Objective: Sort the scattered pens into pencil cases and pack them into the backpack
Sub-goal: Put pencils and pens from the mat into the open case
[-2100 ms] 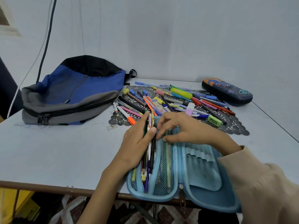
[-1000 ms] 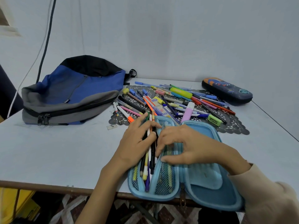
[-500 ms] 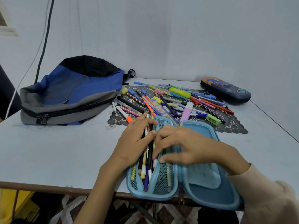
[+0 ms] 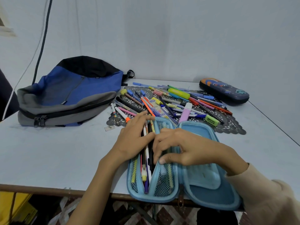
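Pens (image 4: 147,155) lie lengthwise in blue pencil case (image 4: 211,190), running near-to-far.

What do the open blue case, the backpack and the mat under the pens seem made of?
Case: matte fabric over a stiff-looking shell, mesh pockets. Backpack: matte woven cloth, creased and sagging. Mat: dark openwork lace, perhaps plastic; unclear.
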Tool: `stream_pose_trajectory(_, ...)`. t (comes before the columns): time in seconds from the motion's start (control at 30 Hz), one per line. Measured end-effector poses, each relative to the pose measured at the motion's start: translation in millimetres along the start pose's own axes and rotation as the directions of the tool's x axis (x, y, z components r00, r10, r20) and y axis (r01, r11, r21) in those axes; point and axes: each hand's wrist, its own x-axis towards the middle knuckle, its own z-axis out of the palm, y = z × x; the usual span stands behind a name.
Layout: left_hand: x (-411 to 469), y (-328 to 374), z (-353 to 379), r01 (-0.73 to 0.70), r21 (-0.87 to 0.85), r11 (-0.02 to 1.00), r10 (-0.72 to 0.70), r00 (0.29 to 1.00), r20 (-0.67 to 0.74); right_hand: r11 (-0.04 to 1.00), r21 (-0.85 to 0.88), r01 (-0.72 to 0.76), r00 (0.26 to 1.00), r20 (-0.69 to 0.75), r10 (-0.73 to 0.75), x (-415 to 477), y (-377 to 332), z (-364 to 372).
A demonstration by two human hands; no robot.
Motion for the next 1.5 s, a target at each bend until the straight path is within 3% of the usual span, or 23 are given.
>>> stream_pose_trajectory(0.13,9.2,4.3,1.1,0.014,-0.002,1.000,-0.014,0.995,-0.098,1.000,0.024,0.008,0.997,-0.070,-0.006,-1.5,4.5,4.9)
stream_pose_trajectory(0.27,21.9,9.5,1.0,0.093,0.112,0.989,-0.076,0.986,-0.146,0.999,0.041,-0.004,0.991,-0.136,0.010,-4.0,6.6,6.4)
stream_pose_trajectory(0.43,28.3,12.2,3.6,0.139,0.221,0.965,-0.106,0.982,-0.155,0.970,-0.238,-0.051,0.988,-0.154,0.014,-6.5,12.4,4.4)
stream_pose_trajectory(0.6,25.6,9.9,5.3,0.086,0.102,0.991,-0.069,0.984,-0.162,0.888,-0.452,-0.090,0.977,-0.212,-0.009,3.2,28.2,-0.1)
stream_pose_trajectory(0.9,25.0,7.9,3.2,0.031,0.042,0.999,-0.025,0.990,-0.140,0.921,-0.374,-0.112,0.985,-0.167,0.052,14.7,50.6,-11.1)
stream_pose_trajectory(1.1,26.8,7.8,3.4,0.033,-0.017,0.999,-0.036,0.985,-0.167,0.878,-0.459,-0.137,0.978,-0.204,0.045,20.8,59.0,-13.2)
stream_pose_trajectory(1.33,26.0,6.5,3.4,0.026,-0.065,0.998,-0.036,0.985,-0.167,0.811,-0.579,-0.079,0.968,-0.240,-0.077,28.5,65.7,-13.6)
stream_pose_trajectory(1.5,23.9,10.6,2.6,0.028,-0.106,0.994,-0.047,0.983,-0.179,0.786,-0.608,-0.112,0.931,-0.340,-0.130,28.1,70.1,-8.3)
